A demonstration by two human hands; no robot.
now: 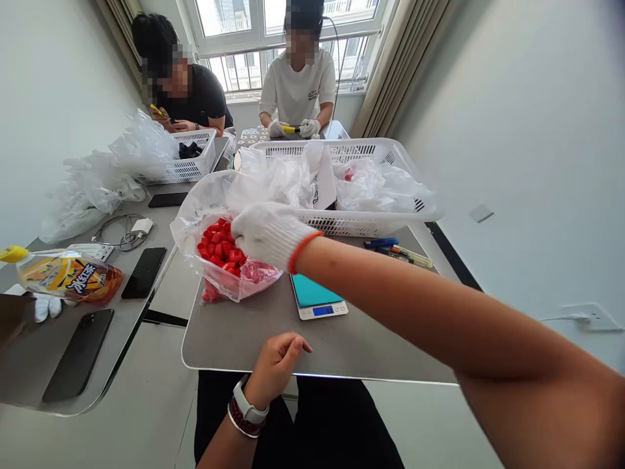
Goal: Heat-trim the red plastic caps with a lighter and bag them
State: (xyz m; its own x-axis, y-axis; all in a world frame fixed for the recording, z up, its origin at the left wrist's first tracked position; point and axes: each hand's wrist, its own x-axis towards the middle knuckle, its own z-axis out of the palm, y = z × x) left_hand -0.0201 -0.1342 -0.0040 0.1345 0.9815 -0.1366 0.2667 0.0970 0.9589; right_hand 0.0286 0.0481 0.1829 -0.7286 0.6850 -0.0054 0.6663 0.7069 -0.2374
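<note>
Though contact's unclear, the right grip (266, 231) overhangs red pieces (219, 246).

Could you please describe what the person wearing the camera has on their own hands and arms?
The right hand wears a white knitted glove with an orange-red hem. The left hand is ungloved; its wrist has a pale watch-like band and a dark red beaded bracelet. No sleeves show on either forearm.
</note>
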